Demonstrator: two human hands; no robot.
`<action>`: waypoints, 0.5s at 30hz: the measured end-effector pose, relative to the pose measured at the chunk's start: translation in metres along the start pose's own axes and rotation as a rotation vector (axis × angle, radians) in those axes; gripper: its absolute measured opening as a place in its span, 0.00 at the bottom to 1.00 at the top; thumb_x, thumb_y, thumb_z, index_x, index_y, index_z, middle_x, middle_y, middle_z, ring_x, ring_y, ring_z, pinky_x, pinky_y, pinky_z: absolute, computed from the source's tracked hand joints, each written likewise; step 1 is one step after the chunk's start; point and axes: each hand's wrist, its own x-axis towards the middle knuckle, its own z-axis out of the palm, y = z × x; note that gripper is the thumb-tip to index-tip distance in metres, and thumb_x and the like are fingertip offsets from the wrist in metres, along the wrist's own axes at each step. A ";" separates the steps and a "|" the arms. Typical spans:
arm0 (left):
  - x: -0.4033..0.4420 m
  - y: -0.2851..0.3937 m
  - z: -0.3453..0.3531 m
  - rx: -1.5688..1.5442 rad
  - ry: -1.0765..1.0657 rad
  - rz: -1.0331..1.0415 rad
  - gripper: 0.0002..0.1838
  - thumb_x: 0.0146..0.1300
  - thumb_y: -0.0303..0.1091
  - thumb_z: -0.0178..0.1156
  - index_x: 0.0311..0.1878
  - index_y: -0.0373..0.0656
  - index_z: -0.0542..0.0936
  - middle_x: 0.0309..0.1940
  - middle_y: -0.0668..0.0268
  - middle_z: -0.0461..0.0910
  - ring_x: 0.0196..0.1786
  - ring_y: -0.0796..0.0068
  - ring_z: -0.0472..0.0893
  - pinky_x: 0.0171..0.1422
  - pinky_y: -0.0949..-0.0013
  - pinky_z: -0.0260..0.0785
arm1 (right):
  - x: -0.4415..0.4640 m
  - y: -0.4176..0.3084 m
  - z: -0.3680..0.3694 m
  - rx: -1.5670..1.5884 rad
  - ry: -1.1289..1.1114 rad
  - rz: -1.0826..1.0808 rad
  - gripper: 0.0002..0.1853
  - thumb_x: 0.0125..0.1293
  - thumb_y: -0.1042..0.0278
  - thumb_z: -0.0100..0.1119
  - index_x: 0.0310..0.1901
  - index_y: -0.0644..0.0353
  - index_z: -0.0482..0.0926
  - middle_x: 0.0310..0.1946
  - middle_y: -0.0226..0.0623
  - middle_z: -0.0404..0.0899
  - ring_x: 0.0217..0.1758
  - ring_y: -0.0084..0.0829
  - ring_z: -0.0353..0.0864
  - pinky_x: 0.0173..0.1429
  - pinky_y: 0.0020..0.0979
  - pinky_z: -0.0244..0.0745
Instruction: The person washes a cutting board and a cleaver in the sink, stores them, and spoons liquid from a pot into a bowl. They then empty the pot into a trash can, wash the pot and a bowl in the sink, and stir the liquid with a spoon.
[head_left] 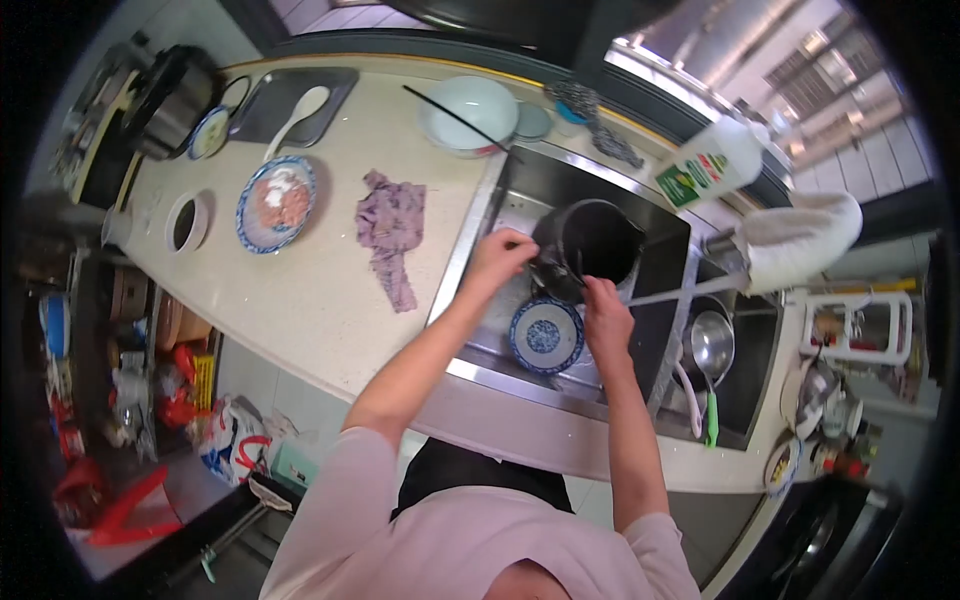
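Over the left basin of the steel sink (470, 270), both my hands are at a dark, round pot-like container (603, 240) that looks black inside. My left hand (500, 258) pinches its left rim, fingers closed. At the near edge of the same container, my right hand (605, 315) has its fingers closed on the rim. A blue-and-white patterned bowl (546, 336) lies in the basin just below the container, between my forearms. The container's underside is hidden.
Left on the counter (330, 270) are a purple cloth (392, 235), a bowl of pinkish food with white powder (277, 203) and a small dark-filled bowl (187, 222). Behind stands a white bowl (468, 115) with a black stick across it. The right basin holds a metal ladle (712, 345).
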 end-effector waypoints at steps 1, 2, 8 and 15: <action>-0.007 0.011 -0.008 0.021 0.021 0.024 0.08 0.52 0.32 0.63 0.34 0.39 0.79 0.24 0.70 0.76 0.25 0.82 0.74 0.26 0.80 0.66 | 0.000 -0.002 0.004 0.035 0.033 -0.025 0.10 0.63 0.67 0.49 0.46 0.48 0.73 0.42 0.31 0.74 0.34 0.44 0.77 0.34 0.41 0.72; -0.014 0.012 -0.018 0.039 0.021 0.036 0.09 0.52 0.32 0.63 0.35 0.39 0.79 0.25 0.70 0.76 0.25 0.83 0.73 0.26 0.80 0.66 | 0.000 -0.004 0.006 0.015 0.022 -0.016 0.09 0.63 0.67 0.49 0.44 0.49 0.73 0.41 0.32 0.73 0.33 0.44 0.77 0.33 0.41 0.72; -0.078 0.024 -0.043 0.076 0.071 -0.039 0.11 0.52 0.28 0.63 0.40 0.39 0.78 0.27 0.71 0.76 0.25 0.85 0.71 0.26 0.80 0.64 | -0.014 -0.004 0.015 -0.185 -0.016 -0.091 0.02 0.61 0.69 0.48 0.34 0.56 0.67 0.33 0.39 0.69 0.24 0.45 0.77 0.24 0.42 0.71; -0.099 -0.021 -0.027 0.219 0.222 -0.195 0.14 0.50 0.27 0.60 0.43 0.37 0.78 0.32 0.64 0.78 0.31 0.75 0.76 0.32 0.75 0.68 | -0.031 0.004 0.009 -0.233 -0.007 -0.146 0.07 0.63 0.64 0.50 0.34 0.56 0.68 0.32 0.40 0.70 0.25 0.42 0.78 0.24 0.39 0.72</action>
